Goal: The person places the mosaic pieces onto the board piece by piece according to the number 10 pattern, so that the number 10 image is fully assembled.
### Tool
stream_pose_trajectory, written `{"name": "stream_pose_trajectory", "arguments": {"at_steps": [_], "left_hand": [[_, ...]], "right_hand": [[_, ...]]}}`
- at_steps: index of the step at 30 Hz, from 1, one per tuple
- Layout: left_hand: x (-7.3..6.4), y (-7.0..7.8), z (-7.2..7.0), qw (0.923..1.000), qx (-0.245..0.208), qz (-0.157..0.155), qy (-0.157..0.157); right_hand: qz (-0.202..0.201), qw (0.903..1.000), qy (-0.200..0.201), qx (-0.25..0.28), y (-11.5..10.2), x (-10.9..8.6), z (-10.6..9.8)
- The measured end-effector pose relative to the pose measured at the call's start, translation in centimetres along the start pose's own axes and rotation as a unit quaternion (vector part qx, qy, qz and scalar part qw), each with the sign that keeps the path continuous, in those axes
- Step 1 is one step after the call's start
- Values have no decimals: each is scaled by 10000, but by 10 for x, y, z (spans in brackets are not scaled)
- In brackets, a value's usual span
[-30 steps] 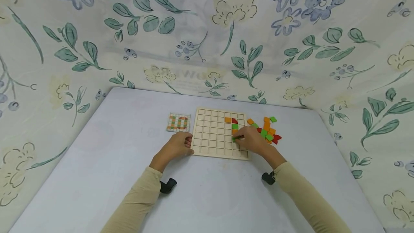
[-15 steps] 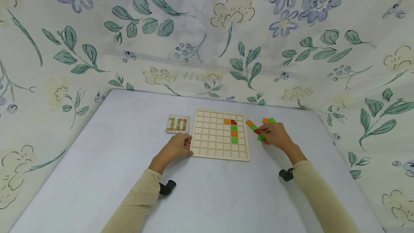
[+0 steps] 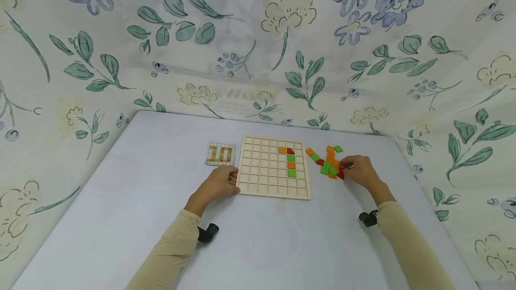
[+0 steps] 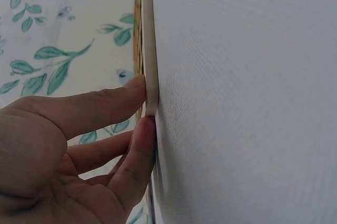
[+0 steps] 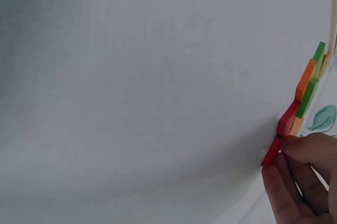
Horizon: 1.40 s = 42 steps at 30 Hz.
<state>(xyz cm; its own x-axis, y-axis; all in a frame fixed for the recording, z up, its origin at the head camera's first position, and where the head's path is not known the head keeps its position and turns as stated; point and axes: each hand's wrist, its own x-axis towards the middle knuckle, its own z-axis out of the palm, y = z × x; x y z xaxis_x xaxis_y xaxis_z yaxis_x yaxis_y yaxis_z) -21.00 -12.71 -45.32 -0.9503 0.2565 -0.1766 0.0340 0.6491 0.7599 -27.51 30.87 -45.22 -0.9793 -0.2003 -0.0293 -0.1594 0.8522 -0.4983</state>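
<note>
A wooden grid board (image 3: 262, 164) lies mid-table, with an orange tile (image 3: 282, 150), a red tile with a curved edge (image 3: 290, 151) and a short column of green and orange tiles (image 3: 291, 165) in its cells. My left hand (image 3: 215, 187) holds the board's near left corner; the left wrist view shows thumb and fingertip at the wooden edge (image 4: 151, 50). My right hand (image 3: 360, 171) is at the right side of the loose tile pile (image 3: 328, 162). Between its thumb and fingers it pinches a red tile (image 5: 271, 151), touching or very close to another red tile (image 5: 287, 119).
A small pattern card (image 3: 220, 153) with a coloured grid lies left of the board. Loose orange, green and red tiles lie right of it, some overlapping. A floral cloth (image 3: 242, 57) rises behind the white table (image 3: 258, 245). Black wrist devices (image 3: 208, 232) sit under both forearms.
My right hand has left the board, where a green tile now sits in the column, and moved right across the tile pile to its red tiles. The left hand stays at the corner.
</note>
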Motion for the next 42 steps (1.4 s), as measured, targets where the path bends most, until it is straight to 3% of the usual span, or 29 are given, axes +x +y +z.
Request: {"name": "stream_pose_trajectory", "arguments": {"at_steps": [11,19,21,30,42], "left_hand": [[0,0,-1,10000,59,-12,-2],[-1,1,-1,10000,30,-33,-7],[-1,1,0,10000,29,-30,-26],[0,1,0,10000,8,-36,-15],[2,-2,1,10000,-22,-13,-23]], "right_hand": [[-7,10000,-3,-68,-2,-5,1],[374,9963,188,-751,-5,-7,-1],[407,9964,180,-716,-4,-7,-2],[-184,9987,-397,-279,5,-7,-8],[-379,9984,-311,-271,8,-8,-4]]}}
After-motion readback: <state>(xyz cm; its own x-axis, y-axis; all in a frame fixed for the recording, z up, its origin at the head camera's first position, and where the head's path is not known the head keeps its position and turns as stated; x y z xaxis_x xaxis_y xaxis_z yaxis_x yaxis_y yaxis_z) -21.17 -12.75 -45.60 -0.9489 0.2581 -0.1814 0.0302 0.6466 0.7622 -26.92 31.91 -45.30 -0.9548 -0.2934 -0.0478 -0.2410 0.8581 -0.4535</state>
